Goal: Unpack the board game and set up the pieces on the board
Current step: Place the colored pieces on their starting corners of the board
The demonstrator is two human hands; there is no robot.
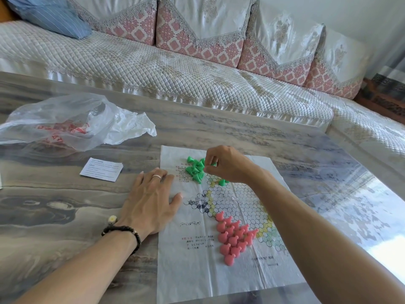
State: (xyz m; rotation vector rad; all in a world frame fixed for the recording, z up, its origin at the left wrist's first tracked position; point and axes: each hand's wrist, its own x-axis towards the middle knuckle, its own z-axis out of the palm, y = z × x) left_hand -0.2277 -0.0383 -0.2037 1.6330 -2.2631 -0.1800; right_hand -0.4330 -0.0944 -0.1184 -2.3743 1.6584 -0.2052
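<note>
At board's (219, 281) far edge, right hand (228, 165) pinches green piece (213, 164).

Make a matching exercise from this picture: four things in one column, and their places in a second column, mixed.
Things:
1. green pieces
2. pink pieces
3. plastic bag
4. small leaflet

Places:
A. on the table, left of the paper board
B. far left of the table
C. near part of the board
D. far part of the board, at the right hand

Pairs: 1-D, 2-C, 3-B, 4-A
</note>
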